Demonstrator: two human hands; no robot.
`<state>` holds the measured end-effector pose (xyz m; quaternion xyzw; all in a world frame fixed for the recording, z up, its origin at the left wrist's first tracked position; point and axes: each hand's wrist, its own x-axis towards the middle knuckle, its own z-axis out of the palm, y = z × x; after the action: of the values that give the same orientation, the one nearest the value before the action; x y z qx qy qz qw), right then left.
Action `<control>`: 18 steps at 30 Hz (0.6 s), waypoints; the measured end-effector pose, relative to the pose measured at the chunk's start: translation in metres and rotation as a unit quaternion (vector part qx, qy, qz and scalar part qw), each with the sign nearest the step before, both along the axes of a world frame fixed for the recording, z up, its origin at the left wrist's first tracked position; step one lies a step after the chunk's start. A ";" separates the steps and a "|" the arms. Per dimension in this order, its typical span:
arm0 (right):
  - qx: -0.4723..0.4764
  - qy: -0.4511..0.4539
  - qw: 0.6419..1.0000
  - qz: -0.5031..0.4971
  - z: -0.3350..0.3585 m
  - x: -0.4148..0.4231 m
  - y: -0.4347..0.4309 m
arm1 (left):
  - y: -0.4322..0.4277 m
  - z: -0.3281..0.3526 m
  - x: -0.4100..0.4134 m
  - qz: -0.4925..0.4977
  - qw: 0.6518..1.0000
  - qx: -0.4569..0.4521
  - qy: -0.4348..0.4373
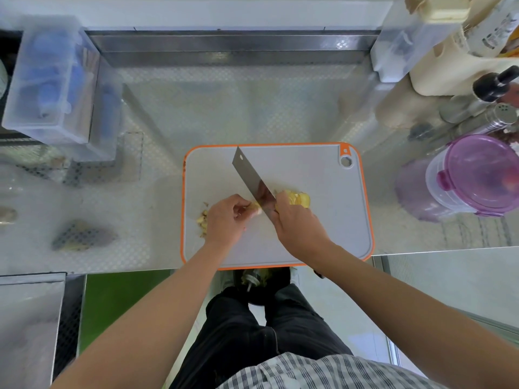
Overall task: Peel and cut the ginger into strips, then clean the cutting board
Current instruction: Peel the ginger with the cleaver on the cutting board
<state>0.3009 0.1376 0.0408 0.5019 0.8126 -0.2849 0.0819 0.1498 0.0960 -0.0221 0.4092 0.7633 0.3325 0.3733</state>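
While the left grip [224,220] is pinching the ginger [257,211], the right grip [297,223] is clasping the cleaver [250,178] just rightward.

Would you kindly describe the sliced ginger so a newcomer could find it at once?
Find the grey, orange-rimmed cutting board. The sliced ginger lies right of the cleaver, beyond the right hand. Unlike the dull scraps at the board's left edge, it is bright yellow.

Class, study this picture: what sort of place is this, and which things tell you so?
Probably a kitchen: a cleaver cuts ginger on a cutting board, on a stainless steel counter with a metal shaker nearby.
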 end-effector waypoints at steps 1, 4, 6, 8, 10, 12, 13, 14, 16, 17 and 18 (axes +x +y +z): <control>-0.004 -0.008 1.000 0.004 0.000 0.000 -0.002 | 0.000 0.000 0.001 0.025 0.999 -0.014 -0.042; -0.012 -0.016 1.000 0.005 0.000 -0.001 -0.004 | 0.002 0.002 0.002 0.092 0.986 -0.037 -0.131; -0.009 -0.020 1.000 0.005 0.000 -0.002 -0.005 | 0.003 0.003 0.003 0.115 0.979 -0.043 -0.162; -0.007 -0.022 1.000 0.003 0.000 -0.002 -0.005 | 0.004 0.005 0.004 0.133 0.973 -0.046 -0.185; -0.005 -0.022 1.000 -0.002 0.000 -0.003 -0.005 | 0.006 0.007 0.004 0.146 0.967 -0.055 -0.200; -0.006 -0.019 1.000 -0.004 0.000 -0.003 -0.005 | 0.007 0.007 0.004 0.156 0.965 -0.069 -0.198; -0.008 -0.016 1.000 -0.005 0.001 -0.004 -0.005 | 0.007 0.006 0.004 0.164 0.964 -0.072 -0.195; -0.012 -0.013 1.000 -0.007 0.001 -0.004 -0.004 | 0.008 0.005 0.005 0.173 0.962 -0.072 -0.197; -0.017 -0.008 1.000 -0.009 0.002 -0.003 -0.004 | 0.009 0.002 0.008 0.198 0.954 -0.079 -0.212; -0.017 -0.004 1.000 -0.012 0.002 -0.002 -0.003 | 0.009 0.001 0.009 0.207 0.950 -0.087 -0.220; -0.016 0.002 1.000 -0.018 0.002 -0.001 -0.003 | 0.010 0.001 0.009 0.213 0.946 -0.093 -0.228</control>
<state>0.3001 0.1342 0.0426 0.5146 0.7988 -0.3002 0.0832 0.1592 0.1057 -0.0210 0.1145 0.7546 0.4164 0.4941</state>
